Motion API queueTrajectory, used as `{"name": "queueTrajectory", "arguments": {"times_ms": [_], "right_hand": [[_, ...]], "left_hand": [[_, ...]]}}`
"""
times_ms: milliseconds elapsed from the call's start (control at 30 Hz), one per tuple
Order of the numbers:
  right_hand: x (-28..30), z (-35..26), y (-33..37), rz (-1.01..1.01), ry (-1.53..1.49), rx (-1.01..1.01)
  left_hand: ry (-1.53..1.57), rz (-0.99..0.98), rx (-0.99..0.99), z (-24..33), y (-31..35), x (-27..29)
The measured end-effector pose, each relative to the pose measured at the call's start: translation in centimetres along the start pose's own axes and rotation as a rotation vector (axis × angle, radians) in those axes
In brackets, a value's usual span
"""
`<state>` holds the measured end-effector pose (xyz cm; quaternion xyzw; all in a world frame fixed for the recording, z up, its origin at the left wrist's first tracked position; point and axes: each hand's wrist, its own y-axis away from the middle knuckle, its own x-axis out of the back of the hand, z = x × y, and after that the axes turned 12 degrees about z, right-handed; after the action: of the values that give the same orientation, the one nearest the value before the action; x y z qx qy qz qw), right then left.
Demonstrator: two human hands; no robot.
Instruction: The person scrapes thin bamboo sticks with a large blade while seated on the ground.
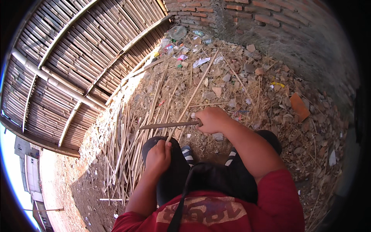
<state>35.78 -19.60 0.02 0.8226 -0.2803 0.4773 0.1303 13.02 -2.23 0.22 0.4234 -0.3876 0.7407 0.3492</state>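
Head view. The person crouches over bare, littered ground, forearms entering from the lower edge. The left hand [157, 156] is clenched around the near end of a long bamboo strip [192, 94], resting against the left knee. From that grip the strip's long axis runs up and to the right, away from the body, with its far end lying among the rubble near the brick wall [247, 11]. The right hand [211, 120] is clenched on the handle of a long-bladed knife [168, 125]. The blade extends from the right fist toward the person's left, nearly level, and crosses the strip just above the left hand; the two axes meet at a steep angle. Whether the edge bites into the strip or only lies against it cannot be determined. The left hand is nearer the strip's held end; the right hand sits farther out and to the right of the strip.

Count: one strip in hand, one knife, two hands, both occupied. A heap of split bamboo strips [123, 150] lies on the ground to the person's left, too many and too overlapped to count. A woven bamboo fence [65, 69] stands beyond the heap. Scattered litter [181, 48] collects where fence and wall meet. One orange brick fragment [299, 106] lies well apart to the right.
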Motion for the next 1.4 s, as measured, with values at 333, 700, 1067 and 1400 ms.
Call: {"name": "queueTrajectory", "arguments": {"times_ms": [333,700,1067,1400], "right_hand": [[-3.4,0.5,-1.2,0.085,-0.072,-0.04],[-3.3,-0.2,-1.1,0.024,-0.045,-0.121],[-2.2,0.8,-1.4,0.088,0.018,-0.115],[-1.9,2.5,-1.7,0.142,0.016,-0.23]], "left_hand": [[-0.029,0.055,-0.016,-1.3,0.2,-1.2],[-0.117,0.022,0.022,-1.3,0.1,-1.7],[-0.112,0.076,-0.003,-1.3,0.5,-1.5],[-0.118,-0.034,-0.023,-1.0,0.9,-0.8]]}}
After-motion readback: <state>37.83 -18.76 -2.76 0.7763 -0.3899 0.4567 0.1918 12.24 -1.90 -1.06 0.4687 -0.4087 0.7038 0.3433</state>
